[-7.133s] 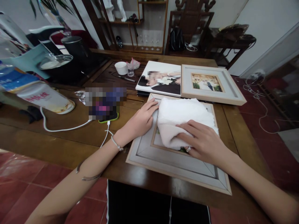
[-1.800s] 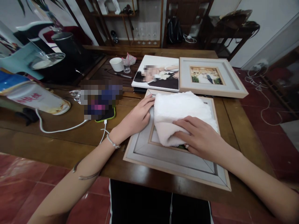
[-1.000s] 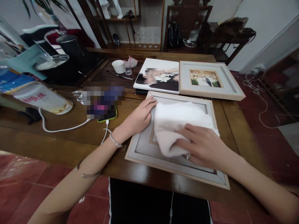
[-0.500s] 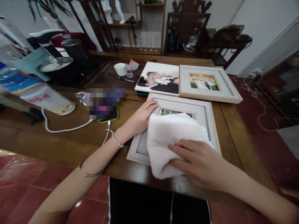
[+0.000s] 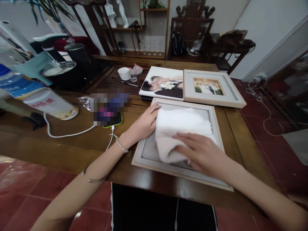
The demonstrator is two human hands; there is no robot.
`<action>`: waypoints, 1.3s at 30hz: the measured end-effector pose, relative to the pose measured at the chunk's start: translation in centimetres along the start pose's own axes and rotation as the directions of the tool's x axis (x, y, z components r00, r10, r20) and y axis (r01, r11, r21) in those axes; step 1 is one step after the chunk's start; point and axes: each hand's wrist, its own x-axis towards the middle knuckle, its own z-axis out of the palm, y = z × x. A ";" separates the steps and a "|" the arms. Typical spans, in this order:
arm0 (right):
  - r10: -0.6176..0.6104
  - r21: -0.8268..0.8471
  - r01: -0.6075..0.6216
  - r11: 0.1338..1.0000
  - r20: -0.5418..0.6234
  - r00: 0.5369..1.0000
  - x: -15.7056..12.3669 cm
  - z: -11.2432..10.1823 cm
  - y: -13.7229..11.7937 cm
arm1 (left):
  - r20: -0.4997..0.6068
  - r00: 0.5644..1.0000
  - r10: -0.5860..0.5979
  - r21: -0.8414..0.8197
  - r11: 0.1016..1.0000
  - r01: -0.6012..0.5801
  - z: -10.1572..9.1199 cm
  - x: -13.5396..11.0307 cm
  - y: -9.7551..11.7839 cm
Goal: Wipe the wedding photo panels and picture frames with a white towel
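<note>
A picture frame (image 5: 221, 138) with pale wood edges and a grey-white inner border lies flat on the wooden table. Most of its picture is hidden under a folded, fluffy white cloth (image 5: 180, 125). My right hand (image 5: 204, 154) presses the cloth onto the frame's face, its fingers bent over the near folds and the thumb hidden. At the frame's upper left side, my left hand (image 5: 145, 122) grips the edge, fingertips near the far corner. A silver bracelet (image 5: 121, 146) is on the left wrist and a cuff bangle (image 5: 96, 179) on the forearm.
Beyond the frame lie a white-edged photo panel (image 5: 166, 86) and another framed picture (image 5: 214, 86). Leftward are a plugged-in phone (image 5: 115, 122), a large plastic bottle (image 5: 51, 102), a white cup (image 5: 124, 73) and a dark pot (image 5: 61, 77). Charging cables (image 5: 69, 135) cross the table.
My right hand has pushed the cloth away from me over the frame, covering the picture's far part and baring the frame's near edge. My left hand stays at the left side.
</note>
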 end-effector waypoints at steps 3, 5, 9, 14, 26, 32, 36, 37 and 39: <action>-0.073 0.078 0.068 0.995 0.061 0.995 0.0 -0.9 -2.0 | 0.012 1.000 0.001 -0.026 1.000 -0.001 -0.1 -0.1 0.0; -0.050 0.055 0.047 0.997 0.057 0.997 0.1 -1.1 -1.5 | 0.014 1.000 0.005 -0.024 1.000 -0.005 -0.1 0.0 0.0; 0.124 -0.092 -0.126 0.988 -0.028 0.992 0.1 -0.3 2.7 | 0.000 1.000 0.003 0.002 1.000 -0.003 -0.1 0.1 0.1; 0.220 -0.130 -0.227 0.965 -0.070 0.973 0.8 0.7 5.2 | 0.018 0.998 -0.054 0.007 0.999 0.054 -0.2 0.1 0.4; 0.165 0.069 -0.172 0.983 0.105 0.981 0.9 -1.9 -4.9 | 0.023 0.999 -0.041 0.028 0.999 0.041 -0.2 0.2 0.4; 0.399 -0.200 -0.418 0.886 -0.126 0.908 2.2 0.3 3.4 | 0.034 0.998 -0.051 0.038 0.998 0.050 -0.3 0.0 0.7; 0.391 -0.163 -0.398 0.903 -0.075 0.917 3.3 1.8 4.4 | -0.003 0.999 -0.038 0.016 0.999 0.039 0.0 0.1 0.4; 0.368 -0.138 -0.366 0.920 -0.010 0.930 3.6 1.9 3.8 | -0.026 0.999 -0.040 0.003 0.999 0.040 0.1 0.1 0.4; 0.309 -0.065 -0.303 0.951 0.126 0.943 3.9 1.7 1.7 | -0.068 0.997 -0.043 -0.032 0.999 0.041 0.1 0.2 0.4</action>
